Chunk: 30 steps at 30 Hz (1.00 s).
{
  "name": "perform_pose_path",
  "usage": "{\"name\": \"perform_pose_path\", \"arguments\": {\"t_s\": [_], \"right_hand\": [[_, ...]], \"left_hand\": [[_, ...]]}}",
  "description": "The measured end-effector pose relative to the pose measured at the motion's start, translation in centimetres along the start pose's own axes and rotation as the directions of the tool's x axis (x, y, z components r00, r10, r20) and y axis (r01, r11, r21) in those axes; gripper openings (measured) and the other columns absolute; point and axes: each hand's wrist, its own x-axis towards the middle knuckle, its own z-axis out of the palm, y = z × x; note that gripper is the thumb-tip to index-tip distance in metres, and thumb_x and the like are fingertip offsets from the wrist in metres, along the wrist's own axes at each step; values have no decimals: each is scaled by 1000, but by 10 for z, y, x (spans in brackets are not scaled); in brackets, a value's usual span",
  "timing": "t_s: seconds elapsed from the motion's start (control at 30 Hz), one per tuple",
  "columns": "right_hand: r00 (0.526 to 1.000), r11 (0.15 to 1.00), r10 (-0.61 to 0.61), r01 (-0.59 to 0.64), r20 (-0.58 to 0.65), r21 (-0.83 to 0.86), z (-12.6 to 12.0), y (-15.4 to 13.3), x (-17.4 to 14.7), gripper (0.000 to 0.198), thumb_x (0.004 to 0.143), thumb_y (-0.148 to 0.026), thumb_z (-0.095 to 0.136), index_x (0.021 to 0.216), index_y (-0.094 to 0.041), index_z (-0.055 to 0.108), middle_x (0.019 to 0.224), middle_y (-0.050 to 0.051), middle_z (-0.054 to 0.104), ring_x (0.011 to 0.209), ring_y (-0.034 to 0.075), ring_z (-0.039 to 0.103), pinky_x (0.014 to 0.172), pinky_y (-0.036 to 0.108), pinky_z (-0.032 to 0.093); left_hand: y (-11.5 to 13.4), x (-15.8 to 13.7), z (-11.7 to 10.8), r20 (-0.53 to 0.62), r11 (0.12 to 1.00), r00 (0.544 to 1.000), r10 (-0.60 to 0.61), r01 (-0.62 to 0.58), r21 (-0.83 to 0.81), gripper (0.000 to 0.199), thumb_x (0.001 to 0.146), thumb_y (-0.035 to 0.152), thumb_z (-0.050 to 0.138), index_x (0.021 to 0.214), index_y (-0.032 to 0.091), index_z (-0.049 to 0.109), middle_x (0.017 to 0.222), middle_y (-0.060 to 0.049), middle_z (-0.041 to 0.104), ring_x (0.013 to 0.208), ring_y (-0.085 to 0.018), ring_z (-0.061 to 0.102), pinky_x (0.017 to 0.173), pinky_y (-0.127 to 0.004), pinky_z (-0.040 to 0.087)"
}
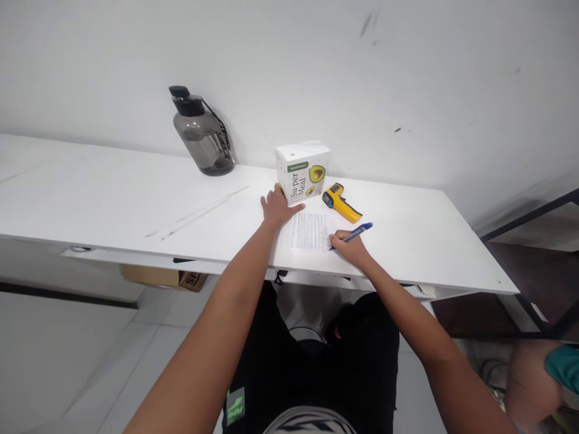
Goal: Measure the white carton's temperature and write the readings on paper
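Note:
A sheet of paper (310, 232) covered in rows of small marks lies flat on the white table. My right hand (350, 246) grips a blue pen (359, 231), its tip down by the paper's lower right edge. With fingers spread, my left hand (277, 209) rests on the table at the paper's upper left corner, close to the white Su-per Meal box (298, 175). Whether its fingertips touch the box I cannot tell. Just beyond the paper, to the right of the box, a yellow and black infrared thermometer gun (342, 203) lies on its side.
A large grey water bottle (201, 135) with a black lid stands at the back left, near the wall. The table (113, 199) runs far to the left. Below it sits a cardboard box (158, 276). Another person's bare leg (531, 377) shows at the lower right.

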Motion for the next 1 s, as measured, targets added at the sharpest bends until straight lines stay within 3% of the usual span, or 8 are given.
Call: {"name": "perform_pose_path", "arguments": {"t_s": [0.23,0.7,1.0], "right_hand": [[999,1000,-2,3,48,-9,-1,0,0,38,74,-52,55,52,-24,41,54,-2,42,60,15,43,60,30,34],[1000,1000,-3,3,12,9,-1,-1,1,38,74,-51,57,52,-24,41,54,-2,44,60,15,42,59,30,34],[1000,1000,-3,3,-9,14,0,-2,0,40,73,-52,55,51,-25,34,53,-3,37,59,14,38,58,29,33]], "left_hand": [[0,1,1,6,1000,1000,-4,4,15,116,78,72,65,164,17,11,166,-18,36,157,-37,25,130,-55,10],[1,0,0,8,1000,1000,-4,4,-2,115,78,70,66,164,17,12,166,-18,36,157,-36,24,130,-56,10],[1,0,-1,8,1000,1000,-10,10,-5,115,77,69,67,164,18,11,166,-18,36,157,-36,24,130,-55,9]]}}
